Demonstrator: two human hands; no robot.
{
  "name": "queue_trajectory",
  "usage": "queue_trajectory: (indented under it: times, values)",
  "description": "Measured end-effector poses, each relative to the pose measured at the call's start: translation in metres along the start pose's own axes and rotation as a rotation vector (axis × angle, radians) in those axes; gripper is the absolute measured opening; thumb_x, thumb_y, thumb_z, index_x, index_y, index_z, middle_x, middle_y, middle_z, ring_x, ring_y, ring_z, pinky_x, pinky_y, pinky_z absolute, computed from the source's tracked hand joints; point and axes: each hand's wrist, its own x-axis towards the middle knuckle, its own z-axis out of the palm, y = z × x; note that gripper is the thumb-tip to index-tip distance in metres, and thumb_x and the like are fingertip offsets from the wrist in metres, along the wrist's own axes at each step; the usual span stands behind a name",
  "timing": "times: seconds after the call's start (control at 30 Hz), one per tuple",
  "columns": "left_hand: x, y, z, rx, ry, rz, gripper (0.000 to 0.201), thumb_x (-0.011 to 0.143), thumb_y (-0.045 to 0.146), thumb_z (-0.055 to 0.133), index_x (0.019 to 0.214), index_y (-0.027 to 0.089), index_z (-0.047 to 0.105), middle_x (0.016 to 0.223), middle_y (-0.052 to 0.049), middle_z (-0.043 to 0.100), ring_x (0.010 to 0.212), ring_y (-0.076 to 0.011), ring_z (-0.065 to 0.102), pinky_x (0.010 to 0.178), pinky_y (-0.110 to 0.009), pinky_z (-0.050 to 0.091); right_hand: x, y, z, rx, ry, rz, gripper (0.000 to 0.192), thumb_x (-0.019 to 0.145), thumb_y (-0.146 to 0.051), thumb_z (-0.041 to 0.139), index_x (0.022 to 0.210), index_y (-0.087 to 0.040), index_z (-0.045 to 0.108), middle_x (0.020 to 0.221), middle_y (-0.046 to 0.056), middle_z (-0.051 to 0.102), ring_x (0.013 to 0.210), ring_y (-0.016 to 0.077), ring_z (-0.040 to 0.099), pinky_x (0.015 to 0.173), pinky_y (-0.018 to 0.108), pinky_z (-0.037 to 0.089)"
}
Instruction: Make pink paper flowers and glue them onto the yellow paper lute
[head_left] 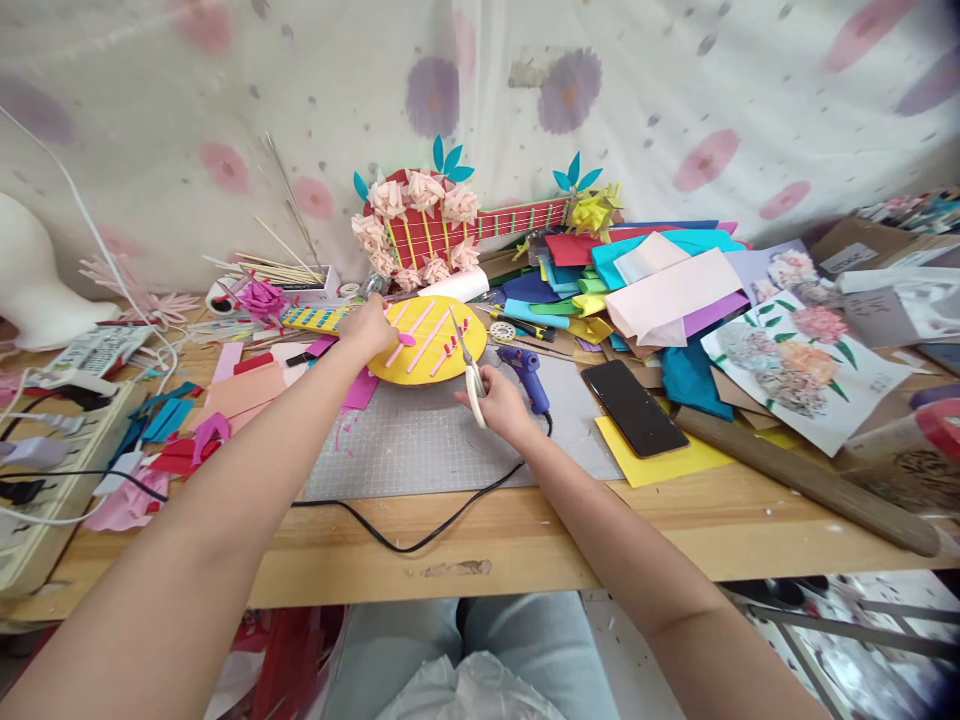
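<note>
wooden desk [525, 540] | left hand [367, 328] flat, fingers pressing yellow paper guitar [431, 345] | right hand [501, 405] fingers gripping scissors [469, 365]

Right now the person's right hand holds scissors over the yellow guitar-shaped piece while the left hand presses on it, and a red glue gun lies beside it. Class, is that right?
Not quite: the glue gun is blue, not red, as the head view shows. The rest stands: the right hand holds the scissors, the left hand presses the yellow guitar-shaped piece.
</note>
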Motion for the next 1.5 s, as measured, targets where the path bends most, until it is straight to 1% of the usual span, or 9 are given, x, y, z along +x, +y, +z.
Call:
queue_trajectory:
  times: [0.23, 0.4, 0.5, 0.7, 0.83, 1.0, 1.13, 1.33, 1.5]
  values:
    - [-0.027, -0.04, -0.013, -0.161, 0.224, -0.113, 0.022, 0.076, 0.031, 0.057, 0.097, 0.025, 0.053, 0.093, -0.001, 0.066, 0.097, -0.022, 0.06, 0.078, -0.032, 0.043, -0.005, 0.004, -0.001, -0.261, -0.031, -0.046, 0.023, 0.073, -0.039, 0.059, 0.083, -0.021, 0.049, 0.079, 0.002, 0.064, 0.07, 0.0167, 0.056, 0.057, 0.024, 0.031]
    - [-0.06, -0.09, 0.008, -0.185, 0.129, -0.272, 0.032, 0.072, 0.041, 0.062, 0.095, 0.022, 0.05, 0.094, -0.005, 0.065, 0.086, -0.0211, 0.062, 0.069, -0.029, 0.044, -0.013, 0.008, -0.01, -0.547, -0.216, -0.254, 0.038, 0.073, -0.054, 0.058, 0.094, -0.022, 0.054, 0.085, 0.005, 0.068, 0.074, 0.0208, 0.061, 0.056, 0.026, 0.029]
    - [-0.071, -0.105, 0.025, -0.172, 0.068, -0.231, 0.034, 0.069, 0.037, 0.065, 0.096, 0.022, 0.05, 0.098, -0.006, 0.065, 0.088, -0.0206, 0.063, 0.071, -0.028, 0.044, -0.019, 0.012, -0.011, -0.651, -0.26, -0.309, 0.044, 0.073, -0.06, 0.055, 0.095, -0.022, 0.057, 0.086, 0.006, 0.069, 0.073, 0.0213, 0.062, 0.057, 0.026, 0.03]
    - [-0.055, -0.101, 0.033, -0.033, -0.053, -0.19, 0.049, 0.057, 0.038, 0.075, 0.098, 0.021, 0.054, 0.115, -0.015, 0.061, 0.109, -0.0301, 0.057, 0.078, -0.032, 0.044, -0.028, 0.015, -0.016, -0.716, -0.196, -0.31, 0.033, 0.078, -0.05, 0.053, 0.096, -0.023, 0.059, 0.089, 0.005, 0.069, 0.078, 0.0199, 0.063, 0.058, 0.026, 0.033]
    - [-0.035, -0.097, 0.027, -0.04, -0.165, -0.259, 0.053, 0.045, 0.027, 0.081, 0.09, 0.016, 0.055, 0.1, -0.017, 0.065, 0.1, -0.0328, 0.061, 0.072, -0.033, 0.045, -0.033, 0.015, -0.025, -0.735, -0.195, -0.292, 0.026, 0.078, -0.037, 0.054, 0.098, -0.022, 0.06, 0.097, 0.005, 0.069, 0.085, 0.0197, 0.062, 0.062, 0.026, 0.035]
    - [-0.025, -0.088, 0.02, -0.03, -0.195, -0.287, 0.049, 0.038, 0.02, 0.083, 0.078, 0.015, 0.055, 0.082, -0.011, 0.064, 0.094, -0.0355, 0.061, 0.072, -0.035, 0.045, -0.037, 0.015, -0.032, -0.743, -0.213, -0.27, 0.02, 0.077, -0.033, 0.053, 0.091, -0.022, 0.061, 0.094, 0.005, 0.069, 0.085, 0.0191, 0.061, 0.06, 0.026, 0.033]
    - [-0.025, -0.087, 0.021, -0.084, -0.242, -0.214, 0.054, 0.04, 0.012, 0.08, 0.089, 0.021, 0.059, 0.068, -0.002, 0.059, 0.09, -0.0326, 0.062, 0.071, -0.034, 0.046, -0.039, 0.018, -0.035, -0.735, -0.207, -0.263, 0.019, 0.077, -0.033, 0.054, 0.09, -0.022, 0.061, 0.093, 0.005, 0.068, 0.083, 0.0181, 0.06, 0.061, 0.026, 0.033]
    - [-0.04, -0.094, 0.019, -0.362, -0.27, -0.422, 0.035, 0.055, 0.006, 0.071, 0.086, 0.014, 0.056, 0.061, -0.001, 0.054, 0.071, -0.0252, 0.063, 0.058, -0.032, 0.049, -0.038, 0.023, -0.04, -0.741, -0.174, -0.262, 0.019, 0.077, -0.033, 0.053, 0.09, -0.023, 0.062, 0.091, 0.005, 0.068, 0.08, 0.0184, 0.06, 0.06, 0.026, 0.033]
    - [-0.047, -0.114, -0.004, -0.411, -0.189, -0.461, 0.029, 0.058, 0.002, 0.068, 0.079, 0.014, 0.051, 0.063, -0.003, 0.055, 0.069, -0.0234, 0.064, 0.058, -0.031, 0.051, -0.042, 0.025, -0.046, -0.683, -0.13, -0.28, 0.019, 0.075, -0.034, 0.054, 0.088, -0.022, 0.061, 0.09, 0.004, 0.068, 0.078, 0.0186, 0.06, 0.06, 0.026, 0.033]
